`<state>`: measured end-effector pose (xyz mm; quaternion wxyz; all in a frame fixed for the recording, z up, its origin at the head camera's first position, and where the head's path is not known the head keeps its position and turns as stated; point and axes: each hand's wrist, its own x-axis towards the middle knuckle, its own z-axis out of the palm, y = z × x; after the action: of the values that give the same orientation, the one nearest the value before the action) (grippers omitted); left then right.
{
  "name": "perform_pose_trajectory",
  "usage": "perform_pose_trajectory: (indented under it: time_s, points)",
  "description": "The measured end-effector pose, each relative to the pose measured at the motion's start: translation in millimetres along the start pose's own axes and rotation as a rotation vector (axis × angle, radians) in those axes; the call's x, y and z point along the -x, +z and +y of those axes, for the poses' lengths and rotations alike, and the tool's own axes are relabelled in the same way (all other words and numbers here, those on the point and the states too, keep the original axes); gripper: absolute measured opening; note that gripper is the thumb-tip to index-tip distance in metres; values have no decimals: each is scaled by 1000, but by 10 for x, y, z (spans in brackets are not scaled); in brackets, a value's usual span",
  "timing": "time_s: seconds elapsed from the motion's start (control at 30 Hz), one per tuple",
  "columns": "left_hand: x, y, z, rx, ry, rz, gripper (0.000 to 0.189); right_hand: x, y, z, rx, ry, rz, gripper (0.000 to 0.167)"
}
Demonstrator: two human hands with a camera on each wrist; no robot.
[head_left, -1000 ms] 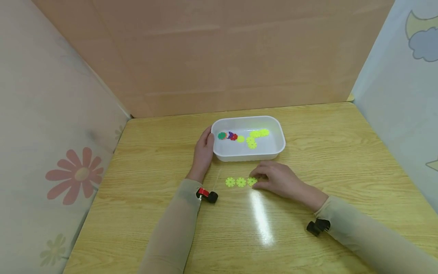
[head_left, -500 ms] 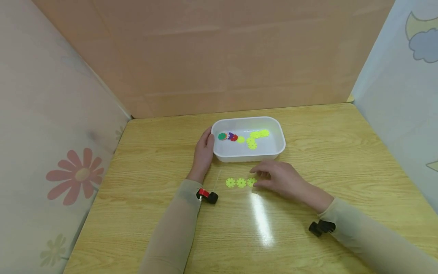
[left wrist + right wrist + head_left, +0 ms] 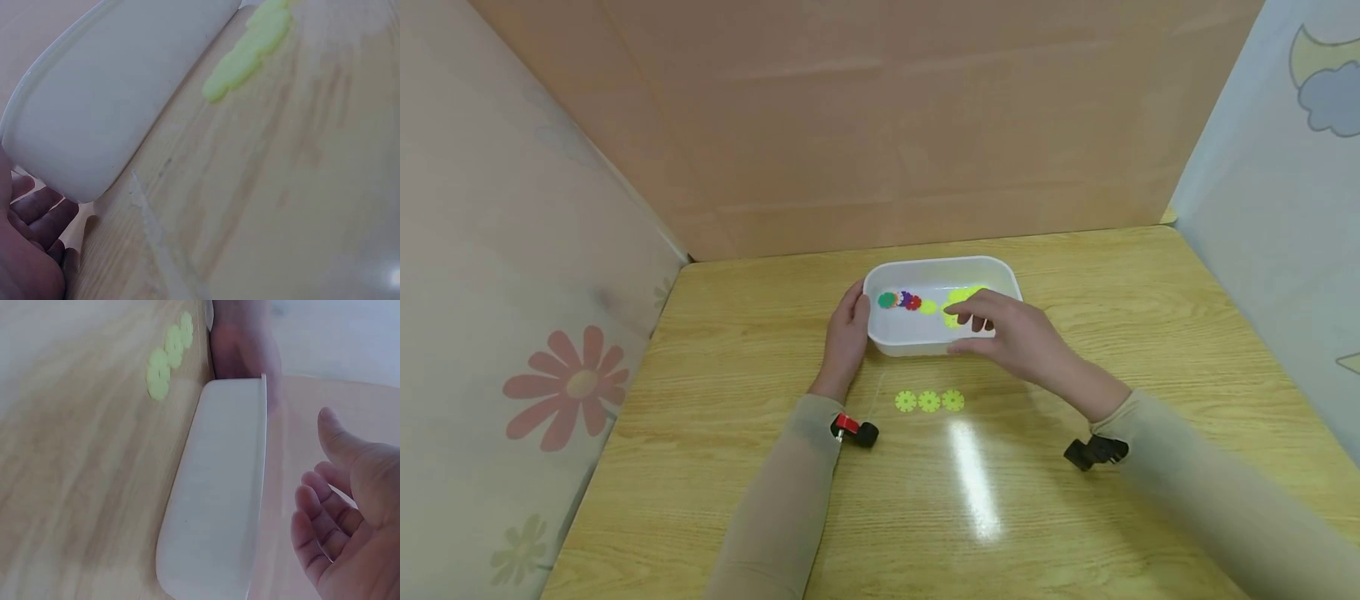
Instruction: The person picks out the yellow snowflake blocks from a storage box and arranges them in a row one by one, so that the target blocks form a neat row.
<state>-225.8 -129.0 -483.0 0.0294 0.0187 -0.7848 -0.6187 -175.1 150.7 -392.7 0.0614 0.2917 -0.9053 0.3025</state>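
Note:
A white plastic box (image 3: 917, 335) stands on the table, and my left hand (image 3: 846, 337) rests against the outside of its left end. In the left wrist view, the fingers (image 3: 47, 215) of that hand lie loosely bent at the box's corner. Over the box's right part hovers my right hand (image 3: 1026, 337), its fingers bent and apart, nothing seen between them. It partly hides several yellow snowflake discs (image 3: 958, 296) inside. Further left in the box are a green disc (image 3: 887, 300), a purple one (image 3: 906, 297) and a red one (image 3: 913, 303).
In front of the box, three yellow snowflake discs (image 3: 929, 402) lie in a row on the wooden table (image 3: 760, 333). A tan panel (image 3: 880, 125) rises behind the table. Patterned walls stand left and right.
My right hand has left the rightmost disc of the row and moved up and away from me, over the box. The left hand and the row of discs have stayed in place.

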Motion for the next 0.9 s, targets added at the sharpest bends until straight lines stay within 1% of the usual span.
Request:
perform_pose_trajectory:
  time_s: [0.13, 0.27, 0.47, 0.67, 0.9]
  points:
    - [2, 5, 1, -2, -6, 4, 52, -167, -14, 81, 6, 37, 5, 49]
    - [14, 4, 5, -1, -3, 5, 52, -321, -2, 164, 12, 67, -7, 54]
    - [15, 8, 10, 5, -10, 4, 52, -511, 41, 235, 26, 119, -69, 60]
    - [8, 8, 5, -6, -5, 4, 55, -648, 137, 325, 31, 135, -98, 59]
    - [10, 2, -7, 2, -4, 4, 54, -766, 257, 416, 9, 173, -137, 58]
